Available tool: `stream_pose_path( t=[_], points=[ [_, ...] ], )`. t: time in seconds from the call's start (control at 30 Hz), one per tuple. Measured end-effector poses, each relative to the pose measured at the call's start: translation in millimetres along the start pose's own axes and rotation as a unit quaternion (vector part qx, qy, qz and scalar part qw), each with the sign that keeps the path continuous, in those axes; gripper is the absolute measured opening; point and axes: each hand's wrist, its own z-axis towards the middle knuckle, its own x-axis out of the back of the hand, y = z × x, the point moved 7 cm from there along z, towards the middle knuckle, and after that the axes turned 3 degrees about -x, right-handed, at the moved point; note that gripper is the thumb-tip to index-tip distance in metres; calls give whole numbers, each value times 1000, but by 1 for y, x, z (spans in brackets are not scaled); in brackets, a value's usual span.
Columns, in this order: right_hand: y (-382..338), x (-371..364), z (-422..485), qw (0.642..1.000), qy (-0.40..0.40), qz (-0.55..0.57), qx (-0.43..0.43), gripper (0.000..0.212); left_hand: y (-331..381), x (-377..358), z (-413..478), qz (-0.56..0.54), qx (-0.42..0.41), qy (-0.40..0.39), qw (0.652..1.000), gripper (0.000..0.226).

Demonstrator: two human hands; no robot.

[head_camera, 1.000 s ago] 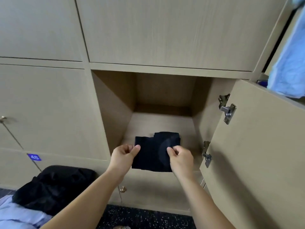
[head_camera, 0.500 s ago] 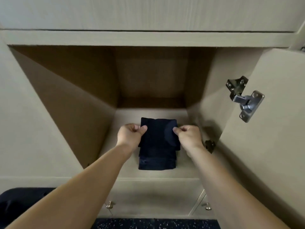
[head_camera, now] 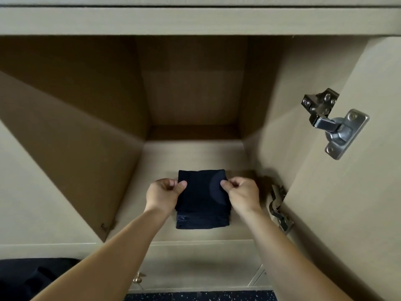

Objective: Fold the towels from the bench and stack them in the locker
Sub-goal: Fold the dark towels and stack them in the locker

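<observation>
Fingers point(head_camera: 181, 184) on opposite edges of towel point(head_camera: 201, 205)

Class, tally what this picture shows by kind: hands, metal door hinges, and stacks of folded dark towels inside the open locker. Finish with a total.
Hands: 2 (left hand, right hand)
Metal hinges: 2 (upper hinge, lower hinge)
Folded towel stack: 1, pinched by both hands
Total: 5

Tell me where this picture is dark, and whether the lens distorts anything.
Head view: the locker is shadowed at the back, lit on its front floor; the dark towel shows almost no fold detail; the wide lens splays the side walls; the upper hinge is sharp and glints.
</observation>
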Motion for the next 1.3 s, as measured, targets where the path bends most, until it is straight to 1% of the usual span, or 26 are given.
stream_pose_path(
  t=[0.03, 0.07, 0.13, 0.17, 0.23, 0.3, 0.37, 0.43, 0.5, 0.7, 0.9, 0.97, 1.1, 1.2, 1.3],
  points=[
    [-3, 1, -2, 1000, -2, -19, 19, 11, 1, 1, -1, 7, -7, 7, 1000, 20],
    [-6, 2, -3, 998, 5, -48, 43, 15, 4, 4, -2, 23, -18, 19, 999, 21],
    [-16, 7, -10, 987, 31, -112, 112, 29, 14, 10, -8, 78, -64, 34, 994, 31],
    [-24, 8, -15, 978, 32, -139, 153, 34, 19, 11, -12, 111, -102, 29, 988, 36],
    [-34, 1, -25, 960, -6, -180, 216, 43, 32, 6, -19, 190, -200, -2, 961, 40],
    [-32, -7, -29, 951, -59, -210, 221, 53, 35, -3, -21, 260, -265, -51, 927, 47],
    [-24, -11, -28, 951, -83, -222, 201, 57, 28, -11, -21, 315, -282, -99, 901, 54],
    [-13, -12, -27, 957, -88, -210, 179, 56, 16, -15, -21, 352, -286, -123, 883, 56],
    [-4, -13, -26, 966, -88, -182, 163, 55, 6, -17, -22, 356, -285, -130, 880, 57],
    [13, -17, -26, 974, -74, -150, 152, 53, -15, -25, -19, 321, -279, -128, 896, 54],
    [7, -15, -27, 972, -83, -171, 137, 52, -11, -22, -19, 318, -254, -144, 902, 55],
    [-8, -8, -32, 969, -71, -192, 137, 51, 5, -12, -23, 334, -252, -123, 900, 56],
    [-54, 4, -51, 956, -34, -235, 171, 51, 47, 22, -46, 373, -267, -61, 886, 56],
    [-89, 6, -76, 952, -40, -248, 177, 56, 71, 55, -71, 414, -264, -29, 871, 54],
    [-124, 7, -110, 947, -53, -249, 197, 60, 87, 94, -101, 428, -254, 0, 867, 54]
  ],
)
